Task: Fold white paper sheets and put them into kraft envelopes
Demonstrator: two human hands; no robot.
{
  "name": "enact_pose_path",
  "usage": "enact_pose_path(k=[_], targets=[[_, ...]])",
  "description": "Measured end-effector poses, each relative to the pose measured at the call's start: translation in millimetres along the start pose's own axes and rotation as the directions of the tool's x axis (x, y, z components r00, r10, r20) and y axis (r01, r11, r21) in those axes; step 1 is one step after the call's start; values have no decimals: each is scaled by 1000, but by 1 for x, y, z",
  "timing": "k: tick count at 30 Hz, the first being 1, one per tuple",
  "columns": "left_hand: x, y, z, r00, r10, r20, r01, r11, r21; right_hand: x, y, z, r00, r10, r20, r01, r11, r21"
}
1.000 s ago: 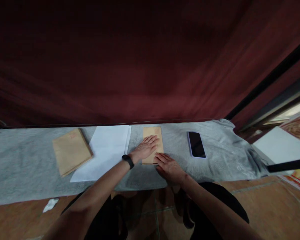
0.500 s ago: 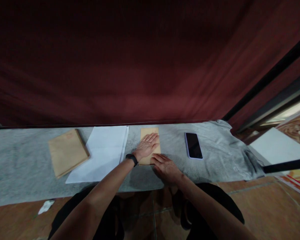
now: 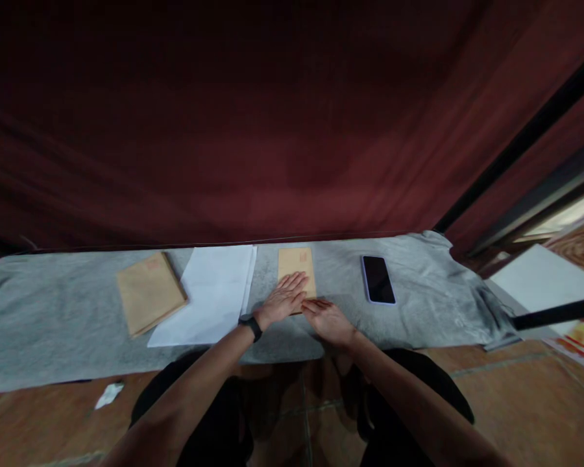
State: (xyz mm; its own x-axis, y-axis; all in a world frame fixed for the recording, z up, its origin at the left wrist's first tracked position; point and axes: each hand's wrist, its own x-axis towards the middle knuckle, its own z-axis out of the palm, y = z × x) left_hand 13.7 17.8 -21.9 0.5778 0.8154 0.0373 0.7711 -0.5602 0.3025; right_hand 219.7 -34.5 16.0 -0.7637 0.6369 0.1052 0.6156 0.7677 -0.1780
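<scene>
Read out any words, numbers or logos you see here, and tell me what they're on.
Nothing is readable.
Small red print on the brown envelope under the left hand: too small.
Faint reddish marking on the brown paper stack, far left: too blurred.
Phone: dark screen, no text visible.

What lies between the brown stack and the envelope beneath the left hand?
In the head view: white sheets, then grey cloth, partly crossed by the left wrist.

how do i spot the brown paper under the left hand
On the grey cloth below the red backdrop, look between the white sheets and the phone. The brown paper lies there, left hand flat on it, right hand at its near corner. Unlike the wider, tilted brown stack, it is narrow and nearly straight.
</scene>
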Motion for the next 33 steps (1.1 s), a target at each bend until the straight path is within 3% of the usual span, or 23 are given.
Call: enact_pose_path(k=[5,9,13,20,24,33], targets=[[-27,8,-8,997,4,76,3,996,-92,-5,-3,-6,999,16,29,-16,1000,-10],[-49,16,-16,994,70,82,-62,993,-99,-12,-2,-4,1000,-7,9,7,1000,-30],[-60,23,-19,996,93,-6,-93,991,-96,-15,1,-3,1000,-18,-5,18,1000,13],[-62,34,-8,973,-26,-231,-12,986,-164,-12,-1,-9,994,99,35,-100,995,22],[-64,37,-4,967,-39,-250,-4,986,-168,-9,2,-5,992,119,48,-121,992,47],[-70,38,1,963,-92,-254,51,985,-165,-7,6,8,975,208,-75,-191,964,187]])
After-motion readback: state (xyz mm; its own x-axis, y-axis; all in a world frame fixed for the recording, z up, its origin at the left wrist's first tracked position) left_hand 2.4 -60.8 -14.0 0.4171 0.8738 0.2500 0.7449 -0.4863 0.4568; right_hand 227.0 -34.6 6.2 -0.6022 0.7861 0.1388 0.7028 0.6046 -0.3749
